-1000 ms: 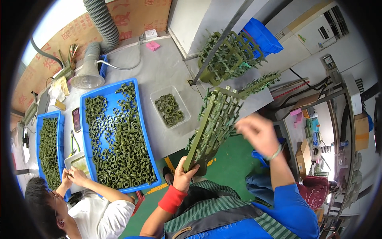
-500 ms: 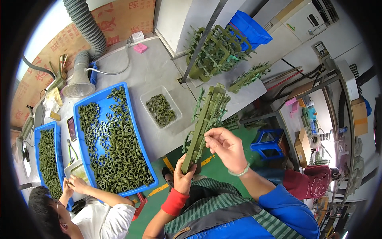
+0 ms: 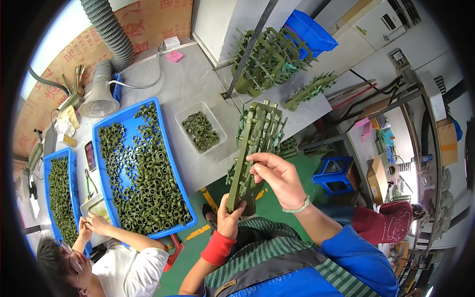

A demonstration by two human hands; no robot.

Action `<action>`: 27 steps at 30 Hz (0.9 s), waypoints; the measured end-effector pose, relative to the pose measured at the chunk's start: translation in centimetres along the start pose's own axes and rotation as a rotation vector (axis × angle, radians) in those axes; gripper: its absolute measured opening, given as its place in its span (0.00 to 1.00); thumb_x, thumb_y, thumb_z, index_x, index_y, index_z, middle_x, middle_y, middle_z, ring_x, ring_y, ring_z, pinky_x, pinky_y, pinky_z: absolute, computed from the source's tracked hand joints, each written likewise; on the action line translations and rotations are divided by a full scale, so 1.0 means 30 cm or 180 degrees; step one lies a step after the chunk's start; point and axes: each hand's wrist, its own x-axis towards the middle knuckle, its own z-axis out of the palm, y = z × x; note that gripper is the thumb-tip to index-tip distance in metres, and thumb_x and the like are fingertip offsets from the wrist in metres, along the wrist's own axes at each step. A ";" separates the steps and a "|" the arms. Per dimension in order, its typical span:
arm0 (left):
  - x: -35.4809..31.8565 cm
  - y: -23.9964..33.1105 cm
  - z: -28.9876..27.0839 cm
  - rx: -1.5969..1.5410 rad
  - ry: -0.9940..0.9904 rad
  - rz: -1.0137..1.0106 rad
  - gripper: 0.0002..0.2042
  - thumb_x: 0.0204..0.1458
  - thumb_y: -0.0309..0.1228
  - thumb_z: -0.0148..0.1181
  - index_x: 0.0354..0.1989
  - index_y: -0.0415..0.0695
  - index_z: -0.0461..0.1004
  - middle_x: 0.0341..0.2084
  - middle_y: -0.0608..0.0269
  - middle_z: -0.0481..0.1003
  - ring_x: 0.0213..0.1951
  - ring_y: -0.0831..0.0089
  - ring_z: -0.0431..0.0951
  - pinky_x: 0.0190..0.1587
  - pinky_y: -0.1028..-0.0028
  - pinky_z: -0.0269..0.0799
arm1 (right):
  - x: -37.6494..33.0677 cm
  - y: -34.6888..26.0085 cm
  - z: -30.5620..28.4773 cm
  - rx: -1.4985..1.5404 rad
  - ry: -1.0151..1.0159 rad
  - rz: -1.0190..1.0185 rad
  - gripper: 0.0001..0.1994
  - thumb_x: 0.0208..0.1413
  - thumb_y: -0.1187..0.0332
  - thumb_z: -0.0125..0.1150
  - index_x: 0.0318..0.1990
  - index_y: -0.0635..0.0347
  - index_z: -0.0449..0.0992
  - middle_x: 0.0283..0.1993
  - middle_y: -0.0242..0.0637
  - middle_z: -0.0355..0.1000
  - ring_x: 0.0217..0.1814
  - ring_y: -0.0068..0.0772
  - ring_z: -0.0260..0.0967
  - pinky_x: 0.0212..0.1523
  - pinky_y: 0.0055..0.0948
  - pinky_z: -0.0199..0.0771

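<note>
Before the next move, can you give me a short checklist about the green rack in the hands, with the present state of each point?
1. Left hand grips the lower end of the green rack: ok.
2. Right hand is at the rack, fingers at its middle: ok.
3. Rack is held off the grey table: ok.
4. Clear tub of green rings is beside the rack, unobstructed: ok.
5. Co-worker's hands are away from the rack: ok.
6. Rings remain on the rack: cannot tell.

Matt green plastic rack [image 3: 255,143], seemingly smooth
</note>
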 end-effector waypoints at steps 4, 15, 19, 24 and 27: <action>-0.016 -0.001 0.002 -0.0247 0.0069 -0.0156 0.20 0.52 0.15 0.59 0.53 0.44 0.69 0.39 0.72 0.67 0.42 0.82 0.69 0.48 0.80 0.65 | -0.027 0.014 0.018 -0.0487 0.0351 -0.0297 0.11 0.61 0.77 0.56 0.51 0.65 0.71 0.37 0.32 0.73 0.33 0.15 0.67 0.36 0.17 0.69; -0.042 0.022 0.006 -0.0823 -0.0044 -0.0541 0.22 0.54 0.15 0.58 0.57 0.43 0.69 0.44 0.73 0.68 0.48 0.82 0.68 0.53 0.79 0.62 | -0.055 0.013 0.035 -0.2442 0.0554 -0.1137 0.06 0.55 0.73 0.64 0.39 0.65 0.75 0.30 0.39 0.75 0.25 0.29 0.74 0.25 0.26 0.72; -0.053 0.020 0.016 -0.0759 -0.0036 -0.0510 0.22 0.54 0.15 0.58 0.57 0.43 0.69 0.44 0.73 0.68 0.48 0.82 0.68 0.53 0.78 0.63 | -0.034 0.037 0.044 -0.2800 0.0594 -0.1253 0.09 0.56 0.67 0.63 0.37 0.65 0.76 0.27 0.43 0.75 0.24 0.38 0.74 0.25 0.32 0.72; -0.060 0.005 0.021 -0.0590 -0.0003 -0.0322 0.17 0.55 0.15 0.55 0.51 0.44 0.66 0.53 0.66 0.69 0.51 0.78 0.70 0.53 0.74 0.68 | 0.013 0.063 0.055 -0.3460 0.0667 -0.1081 0.18 0.57 0.56 0.61 0.33 0.66 0.76 0.22 0.49 0.73 0.24 0.52 0.73 0.25 0.43 0.71; -0.061 -0.008 0.023 -0.0588 0.0023 -0.0258 0.19 0.55 0.14 0.55 0.54 0.43 0.67 0.48 0.69 0.69 0.49 0.79 0.70 0.53 0.75 0.67 | 0.028 0.068 0.059 -0.3496 0.0692 -0.0960 0.20 0.57 0.54 0.61 0.30 0.67 0.75 0.22 0.50 0.73 0.24 0.54 0.72 0.26 0.44 0.71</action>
